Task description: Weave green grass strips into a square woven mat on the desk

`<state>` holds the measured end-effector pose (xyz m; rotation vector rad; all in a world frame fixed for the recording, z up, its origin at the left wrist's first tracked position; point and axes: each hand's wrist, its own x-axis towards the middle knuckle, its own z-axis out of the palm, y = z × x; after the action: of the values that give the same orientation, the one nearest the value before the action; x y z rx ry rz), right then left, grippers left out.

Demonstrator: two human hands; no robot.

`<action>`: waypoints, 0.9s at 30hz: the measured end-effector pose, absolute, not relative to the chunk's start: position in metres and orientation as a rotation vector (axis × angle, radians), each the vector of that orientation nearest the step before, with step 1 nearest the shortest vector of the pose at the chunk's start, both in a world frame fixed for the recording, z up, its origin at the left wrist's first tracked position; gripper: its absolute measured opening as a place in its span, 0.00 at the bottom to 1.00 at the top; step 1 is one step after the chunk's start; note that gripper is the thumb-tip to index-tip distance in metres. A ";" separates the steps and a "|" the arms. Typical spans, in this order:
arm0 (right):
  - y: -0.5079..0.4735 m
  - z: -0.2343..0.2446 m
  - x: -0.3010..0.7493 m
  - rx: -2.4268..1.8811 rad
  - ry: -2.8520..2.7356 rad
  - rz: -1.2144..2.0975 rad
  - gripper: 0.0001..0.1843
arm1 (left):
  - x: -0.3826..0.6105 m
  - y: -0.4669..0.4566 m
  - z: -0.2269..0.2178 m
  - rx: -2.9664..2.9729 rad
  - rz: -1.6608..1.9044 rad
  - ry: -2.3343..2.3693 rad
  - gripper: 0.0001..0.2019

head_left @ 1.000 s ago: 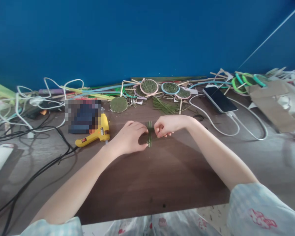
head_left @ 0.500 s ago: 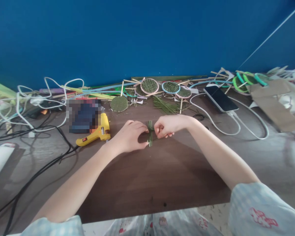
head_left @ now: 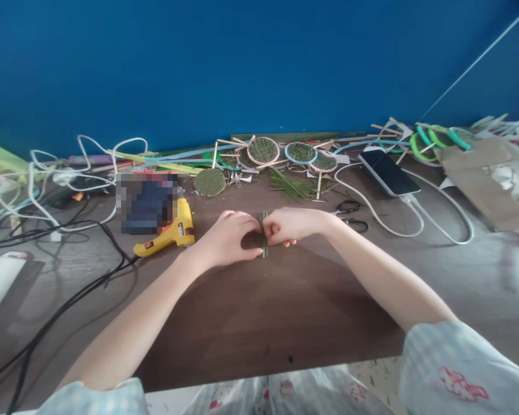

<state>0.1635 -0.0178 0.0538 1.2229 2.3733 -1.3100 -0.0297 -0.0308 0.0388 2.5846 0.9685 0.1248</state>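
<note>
A short bundle of green leaf strips [head_left: 264, 249] lies upright on the dark brown table [head_left: 259, 311], between my two hands. My left hand [head_left: 229, 239] pinches the strips from the left, thumb and fingers closed on them. From the other side my right hand [head_left: 292, 226] presses against the same strips, its fingers curled round them. Both hands touch each other at the bundle, and much of the strips is hidden behind the fingers.
A yellow glue gun [head_left: 166, 235] lies left of my hands, with black scissors [head_left: 350, 214] to the right. Round woven green discs [head_left: 263, 151], loose green strips [head_left: 290, 187] and sticks sit at the back. A phone [head_left: 387, 173] with a white cable and tangled cords [head_left: 69, 173] flank them.
My right hand has slid left, closing the gap to my left hand at the strips. Its move uncovered the scissors on the right. The left hand stayed put.
</note>
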 end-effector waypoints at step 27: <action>-0.015 0.056 0.171 1.388 2.302 -1.319 0.05 | -0.032 -0.024 0.019 2.442 0.341 1.045 0.07</action>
<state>0.1712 -0.0151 0.0559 1.3882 2.3016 -1.3192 -0.0325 -0.0239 0.0194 2.4425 1.0448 0.3407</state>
